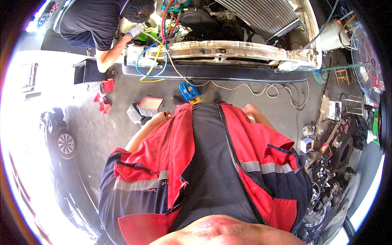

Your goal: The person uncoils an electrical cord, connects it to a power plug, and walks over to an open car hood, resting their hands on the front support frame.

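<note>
Projecting from the sleeves of the open red-and-navy jacket (175,139): both bare forearms, angled toward the far side and inward.
Left hand (160,117): held low at the left, partly covered by the jacket front; grip cannot be told, as the fingers are mostly hidden.
Right hand (249,111): held low at the right; grip width and contents cannot be told.
Red-rimmed panel (150,104): seen just beside the left hand, at floor level; rectangular, pale inside, with a dark ribbed piece (134,114) set at its left.
Blue device (188,90): placed on the smooth grey floor (118,126), between the hands and farther off; a yellow part is fitted at its near end.
Printed white panel (335,110): located at the right; its print is too small to be read.
Finned metal core (261,14): slanted over the vehicle front, beyond a worn, pale crossmember (220,51).
Hoses (167,61): red, blue and yellow, draped in curves at the far left.
Co-worker's gloved hand (134,32): held near the hoses.
</note>
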Demonstrator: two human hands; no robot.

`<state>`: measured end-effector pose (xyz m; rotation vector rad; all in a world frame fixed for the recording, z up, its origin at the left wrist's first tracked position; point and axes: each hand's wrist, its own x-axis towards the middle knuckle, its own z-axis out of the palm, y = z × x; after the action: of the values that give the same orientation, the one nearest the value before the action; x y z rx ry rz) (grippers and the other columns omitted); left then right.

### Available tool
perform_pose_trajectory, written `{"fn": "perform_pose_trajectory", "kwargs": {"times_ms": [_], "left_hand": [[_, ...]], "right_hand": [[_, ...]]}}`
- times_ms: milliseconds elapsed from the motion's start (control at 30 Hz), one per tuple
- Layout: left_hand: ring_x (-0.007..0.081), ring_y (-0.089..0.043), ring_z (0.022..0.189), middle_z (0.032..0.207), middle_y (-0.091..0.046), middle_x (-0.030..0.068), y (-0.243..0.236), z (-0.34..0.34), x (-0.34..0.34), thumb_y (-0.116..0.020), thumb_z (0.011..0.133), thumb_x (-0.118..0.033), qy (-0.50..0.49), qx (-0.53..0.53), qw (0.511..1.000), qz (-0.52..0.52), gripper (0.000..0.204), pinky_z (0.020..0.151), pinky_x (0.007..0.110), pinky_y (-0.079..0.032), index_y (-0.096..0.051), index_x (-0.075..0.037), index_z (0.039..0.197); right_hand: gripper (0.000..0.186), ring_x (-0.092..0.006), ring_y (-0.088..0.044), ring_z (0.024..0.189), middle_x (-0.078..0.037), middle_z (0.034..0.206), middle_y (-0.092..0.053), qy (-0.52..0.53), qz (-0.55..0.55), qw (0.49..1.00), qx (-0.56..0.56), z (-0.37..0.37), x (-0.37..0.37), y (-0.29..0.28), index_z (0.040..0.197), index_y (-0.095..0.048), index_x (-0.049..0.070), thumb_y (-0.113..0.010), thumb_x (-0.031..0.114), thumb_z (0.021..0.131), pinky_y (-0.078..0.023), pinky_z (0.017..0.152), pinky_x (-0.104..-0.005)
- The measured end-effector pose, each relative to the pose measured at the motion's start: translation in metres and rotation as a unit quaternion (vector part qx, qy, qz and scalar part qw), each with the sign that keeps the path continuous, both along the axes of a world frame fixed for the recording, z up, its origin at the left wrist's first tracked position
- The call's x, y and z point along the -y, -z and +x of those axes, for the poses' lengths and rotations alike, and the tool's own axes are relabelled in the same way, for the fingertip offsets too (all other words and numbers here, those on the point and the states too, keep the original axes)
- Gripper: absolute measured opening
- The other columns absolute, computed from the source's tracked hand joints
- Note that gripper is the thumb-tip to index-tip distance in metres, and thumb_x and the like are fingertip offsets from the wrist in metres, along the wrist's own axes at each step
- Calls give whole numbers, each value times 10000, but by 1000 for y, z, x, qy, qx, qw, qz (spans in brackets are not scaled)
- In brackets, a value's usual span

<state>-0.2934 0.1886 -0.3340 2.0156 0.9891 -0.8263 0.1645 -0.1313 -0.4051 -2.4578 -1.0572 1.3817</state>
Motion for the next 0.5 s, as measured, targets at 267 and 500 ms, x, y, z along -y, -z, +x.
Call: {"fn": "perform_pose_trajectory", "kwargs": {"times_ms": [267, 500], "left_hand": [[400, -629, 1140, 1192, -658, 245, 41, -15, -7, -527, 933, -483, 21, 22, 999, 23, 518, 941, 459, -509, -618, -103, 1273], [399, -642, 1112, 1158, -672, 240, 39, -15, -7, -565, 899, -475, 20, 39, 999, 5, 516, 909, 467, -517, -630, -88, 1233]], "right_hand": [[406, -437, -656, 989, -270, 1044, -670, 8, -5, 1000, 12, -2, 0, -7, 1002, -680, -36, -522, 323, 897, -515, 818, -493], [398, -433, -661, 933, -266, 1007, -675, -40, 30, 998, 29, 6, 4, 15, 979, -677, -36, -535, 323, 881, -512, 790, -490]]}}
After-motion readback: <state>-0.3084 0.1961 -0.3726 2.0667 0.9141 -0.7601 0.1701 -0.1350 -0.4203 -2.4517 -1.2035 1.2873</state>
